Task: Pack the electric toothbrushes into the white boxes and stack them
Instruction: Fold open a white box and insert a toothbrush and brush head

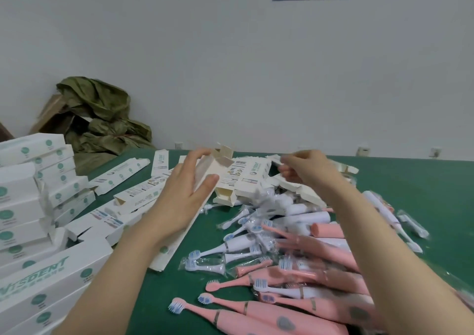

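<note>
My left hand (183, 196) grips a long white box (205, 173) with its far end flaps open, tilted over the green table (410, 188). My right hand (305, 169) is raised beside the box's open end, fingers pinched on something small and white that is too blurred to name. Below my right arm lies a heap of pink electric toothbrushes (295, 306), white ones (302, 216) and bagged brush heads (205, 263). Packed white boxes (28, 206) are stacked at the left.
Open, unfilled white boxes (138, 193) lie scattered between the stack and the heap, more behind my hands. A green cloth over a cardboard carton (100, 119) sits against the wall at back left. The table's far right side is bare green surface.
</note>
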A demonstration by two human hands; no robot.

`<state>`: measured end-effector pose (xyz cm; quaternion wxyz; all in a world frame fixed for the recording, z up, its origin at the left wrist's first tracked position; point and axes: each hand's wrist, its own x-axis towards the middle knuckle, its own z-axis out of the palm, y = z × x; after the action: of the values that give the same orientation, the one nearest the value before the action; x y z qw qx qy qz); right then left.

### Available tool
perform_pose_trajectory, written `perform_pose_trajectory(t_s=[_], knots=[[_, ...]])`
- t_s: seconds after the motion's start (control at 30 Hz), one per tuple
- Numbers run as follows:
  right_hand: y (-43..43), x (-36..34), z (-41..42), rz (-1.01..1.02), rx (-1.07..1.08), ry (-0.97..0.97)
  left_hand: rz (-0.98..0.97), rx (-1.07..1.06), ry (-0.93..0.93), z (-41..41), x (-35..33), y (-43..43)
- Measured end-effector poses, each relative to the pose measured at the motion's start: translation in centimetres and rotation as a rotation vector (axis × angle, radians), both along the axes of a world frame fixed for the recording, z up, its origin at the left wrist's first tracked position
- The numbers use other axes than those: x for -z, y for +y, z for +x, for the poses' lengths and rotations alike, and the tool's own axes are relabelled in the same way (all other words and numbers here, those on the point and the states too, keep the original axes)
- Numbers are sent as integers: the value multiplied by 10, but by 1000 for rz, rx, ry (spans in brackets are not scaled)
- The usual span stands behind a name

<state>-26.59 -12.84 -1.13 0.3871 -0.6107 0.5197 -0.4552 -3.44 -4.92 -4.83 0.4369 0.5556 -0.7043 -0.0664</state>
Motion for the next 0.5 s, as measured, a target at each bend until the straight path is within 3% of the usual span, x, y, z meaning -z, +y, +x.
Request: perform_pose_trajectory(t_s=[0.07, 0.17, 0.3, 0.4, 0.5], knots=[[20, -8, 35, 51, -265, -128, -26, -19, -17, 3, 6, 1], [40, -9, 72, -82, -457, 0, -72, -24, 8, 5, 10, 3], [47, -8, 92, -260, -314, 27, -108, -19, 19, 8, 10, 7], [45, -10, 91, -142, -206, -108, -96, 16, 19, 5, 5, 10], [49, -14, 83, -71, -300, -210, -101, 51, 186, -4, -9, 12]])
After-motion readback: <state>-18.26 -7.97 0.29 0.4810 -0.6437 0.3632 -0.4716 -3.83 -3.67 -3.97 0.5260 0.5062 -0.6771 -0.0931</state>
